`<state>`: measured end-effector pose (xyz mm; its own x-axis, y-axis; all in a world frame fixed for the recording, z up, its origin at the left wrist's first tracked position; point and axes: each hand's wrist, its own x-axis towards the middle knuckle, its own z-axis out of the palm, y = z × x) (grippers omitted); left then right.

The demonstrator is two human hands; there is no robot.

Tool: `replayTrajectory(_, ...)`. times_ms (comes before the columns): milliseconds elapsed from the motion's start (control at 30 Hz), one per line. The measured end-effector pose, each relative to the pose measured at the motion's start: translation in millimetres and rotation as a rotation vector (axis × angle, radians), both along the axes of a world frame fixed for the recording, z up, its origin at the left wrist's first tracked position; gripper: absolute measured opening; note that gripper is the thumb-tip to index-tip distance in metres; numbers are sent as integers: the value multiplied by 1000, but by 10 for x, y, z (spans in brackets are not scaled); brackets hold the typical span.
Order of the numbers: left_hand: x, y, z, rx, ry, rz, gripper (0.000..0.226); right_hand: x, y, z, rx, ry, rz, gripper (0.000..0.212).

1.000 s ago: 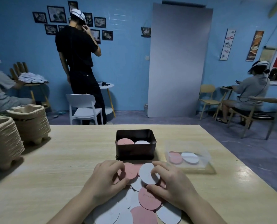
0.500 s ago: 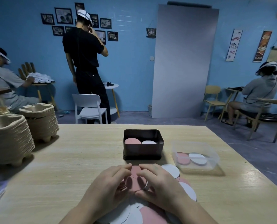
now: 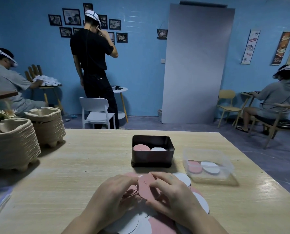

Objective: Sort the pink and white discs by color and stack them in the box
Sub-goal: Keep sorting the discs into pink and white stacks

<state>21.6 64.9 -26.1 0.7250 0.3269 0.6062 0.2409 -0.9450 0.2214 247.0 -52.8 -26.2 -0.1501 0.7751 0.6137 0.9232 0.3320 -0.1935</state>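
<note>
Both hands meet over a heap of loose pink and white discs [image 3: 198, 200] at the table's near edge. My right hand [image 3: 173, 196] pinches a pink disc [image 3: 146, 186], tilted up off the heap. My left hand [image 3: 113, 196] grips a few stacked pink discs [image 3: 130, 193] just left of it, fingertips touching the raised disc. Beyond the hands stands a dark metal box [image 3: 152, 159]; inside it a pink stack [image 3: 141, 147] lies on the left and a white stack [image 3: 158, 149] on the right.
A clear plastic container [image 3: 208, 163] holding a pink and a white disc sits right of the box. Two stacks of pulp trays [image 3: 14, 146] occupy the table's left side. Other people, chairs and small tables fill the room beyond the table.
The hands have come together over the heap. A pink disc has been lifted and tilted up between the fingers, and the view has shifted slightly left.
</note>
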Motion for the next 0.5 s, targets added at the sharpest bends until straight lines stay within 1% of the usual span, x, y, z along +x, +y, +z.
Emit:
replayTrajectory(67, -47, 45, -17, -16, 36, 93, 33, 33, -24, 9, -10, 1, -32, 36)
replayTrajectory(100, -73, 77, -29, -59, 42, 156, 38, 54, -38, 13, -8, -8, -49, 36)
replayTrajectory(167, -103, 138, -70, -170, 55, 263, 54, 91, -61, 20, -2, -31, -83, 35)
replayTrajectory(233, -92, 158, -97, -232, 131, 323, 67, 102, -64, 23, -14, -37, -104, 36)
replayTrajectory(333, -33, 145, -74, -237, 219, 343, 76, 83, -47, 21, -51, -43, -104, 37)
replayTrajectory(433, -4, 146, -22, -253, 246, 329, 77, 82, -42, 25, -84, -30, -112, 38)
replayTrajectory(500, -1, 137, -4, -253, 250, 324, 75, 105, -58, 30, -100, 24, -141, 40)
